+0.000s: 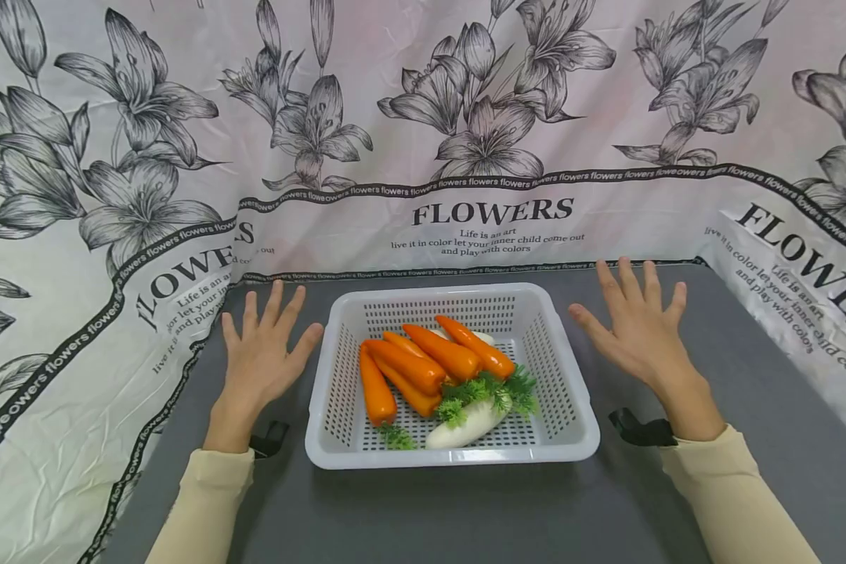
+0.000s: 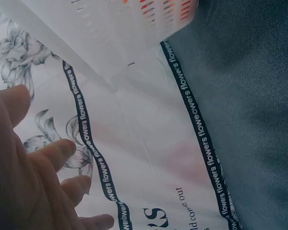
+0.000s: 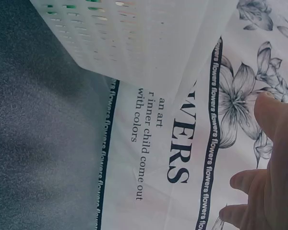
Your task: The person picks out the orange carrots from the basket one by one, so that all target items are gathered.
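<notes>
While the left hand (image 1: pixel 261 360) and right hand (image 1: pixel 638 338) flank the white plastic basket (image 1: pixel 550 454), empty fingers spread wide, handling seems not begun; the next move likely calls for reaching in, where carrots (image 1: pixel 409 366) and a white radish (image 1: pixel 465 427) lie.

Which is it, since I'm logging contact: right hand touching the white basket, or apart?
Apart: the head view shows grey table between the right hand and the white basket.
</notes>
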{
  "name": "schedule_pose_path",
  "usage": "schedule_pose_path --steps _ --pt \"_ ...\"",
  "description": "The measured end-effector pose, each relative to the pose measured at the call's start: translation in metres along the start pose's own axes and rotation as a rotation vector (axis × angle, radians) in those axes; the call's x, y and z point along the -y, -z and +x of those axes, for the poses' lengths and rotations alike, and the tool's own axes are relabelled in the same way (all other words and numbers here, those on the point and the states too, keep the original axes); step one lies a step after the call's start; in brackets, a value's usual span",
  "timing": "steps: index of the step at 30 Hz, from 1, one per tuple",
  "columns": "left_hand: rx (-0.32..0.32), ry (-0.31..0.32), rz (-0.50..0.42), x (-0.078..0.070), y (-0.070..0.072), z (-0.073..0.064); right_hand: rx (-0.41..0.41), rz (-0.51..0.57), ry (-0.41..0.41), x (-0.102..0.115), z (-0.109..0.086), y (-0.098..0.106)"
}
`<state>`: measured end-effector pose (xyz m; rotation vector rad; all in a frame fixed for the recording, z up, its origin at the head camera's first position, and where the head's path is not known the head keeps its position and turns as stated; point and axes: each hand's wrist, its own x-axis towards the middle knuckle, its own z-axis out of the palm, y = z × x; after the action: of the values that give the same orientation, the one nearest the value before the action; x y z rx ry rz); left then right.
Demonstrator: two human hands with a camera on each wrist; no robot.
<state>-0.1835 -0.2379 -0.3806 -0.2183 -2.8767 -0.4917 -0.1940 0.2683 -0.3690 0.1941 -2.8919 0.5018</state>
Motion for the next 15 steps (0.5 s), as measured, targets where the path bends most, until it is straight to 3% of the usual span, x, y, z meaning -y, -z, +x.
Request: schedule_pose_path --steps 8,15 --pt "0.037 -0.015 -0.034 0.0000 -0.0031 0.0007 0.017 0.058 0.029 -0.0003 0.0001 0.0029" --pt "0.069 -0.033 -0.076 -0.0006 -0.0070 -0.0005 0.098 0.099 0.105 0.0037 0.0020 0.0076"
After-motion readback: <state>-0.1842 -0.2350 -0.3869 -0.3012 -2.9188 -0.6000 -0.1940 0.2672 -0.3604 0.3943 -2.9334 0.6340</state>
